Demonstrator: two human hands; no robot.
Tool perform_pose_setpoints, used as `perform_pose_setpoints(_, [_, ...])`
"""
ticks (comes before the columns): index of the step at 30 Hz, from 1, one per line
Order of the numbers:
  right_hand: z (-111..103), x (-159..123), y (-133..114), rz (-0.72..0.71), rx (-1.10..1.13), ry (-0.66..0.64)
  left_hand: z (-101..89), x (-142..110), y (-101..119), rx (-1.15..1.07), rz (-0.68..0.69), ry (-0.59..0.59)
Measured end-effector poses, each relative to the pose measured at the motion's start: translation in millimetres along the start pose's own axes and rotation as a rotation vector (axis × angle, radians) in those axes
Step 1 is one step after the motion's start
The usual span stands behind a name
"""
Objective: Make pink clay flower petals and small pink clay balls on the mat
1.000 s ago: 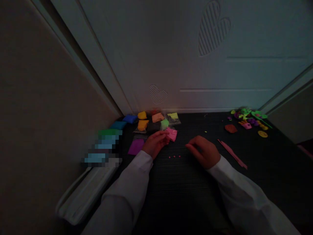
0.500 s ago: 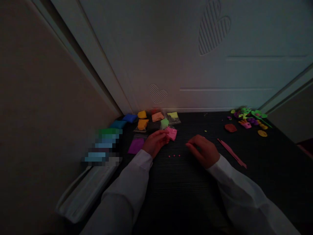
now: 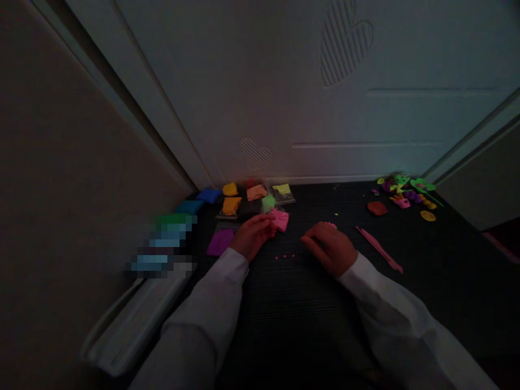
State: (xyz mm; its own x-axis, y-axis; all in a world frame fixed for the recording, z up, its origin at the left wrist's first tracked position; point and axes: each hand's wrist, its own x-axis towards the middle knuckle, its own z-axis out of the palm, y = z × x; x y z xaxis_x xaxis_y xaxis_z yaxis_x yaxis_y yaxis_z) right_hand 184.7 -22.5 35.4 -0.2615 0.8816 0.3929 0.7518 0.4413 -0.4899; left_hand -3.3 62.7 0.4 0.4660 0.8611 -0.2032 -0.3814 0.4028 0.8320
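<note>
Three tiny pink clay balls [image 3: 285,256] lie in a row on the dark tabletop between my hands. My left hand [image 3: 254,237] is closed, its curled fingertips overlapping the edge of a pink clay packet [image 3: 280,220]; what its fingers hold, if anything, cannot be made out. To the right of the balls, my right hand [image 3: 331,249] rests low over the table with thumb and fingers pinched together. Whatever is in that pinch is hidden. A bit of pink clay [image 3: 332,225] shows just behind its knuckles. Pink modelling tools [image 3: 379,249] lie right of this hand.
Clay packets stand at the back left, including orange [image 3: 231,206], purple [image 3: 220,242] and blue [image 3: 209,195]. A long white case [image 3: 140,319] lies at the left. Finished clay pieces [image 3: 406,189] cluster at the back right, near a red disc [image 3: 377,208]. A white panel [image 3: 260,108] rises behind.
The whole view has shifted slightly, so everything appears a little further left. Both hands keep nearly the same pose, and the three balls stay in their row.
</note>
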Motion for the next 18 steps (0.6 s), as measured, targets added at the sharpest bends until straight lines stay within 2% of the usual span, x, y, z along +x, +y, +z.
perform_pose_setpoints(11, [-2.0, -1.3, -4.6, 0.019, 0.004, 0.052, 0.8, -1.0, 1.1, -0.002, -0.003, 0.007])
perform_pose_setpoints(18, [-1.6, -0.9, -3.1, 0.004, -0.028, 0.006, 2.0, -1.8, 1.5, -0.013, 0.004, 0.007])
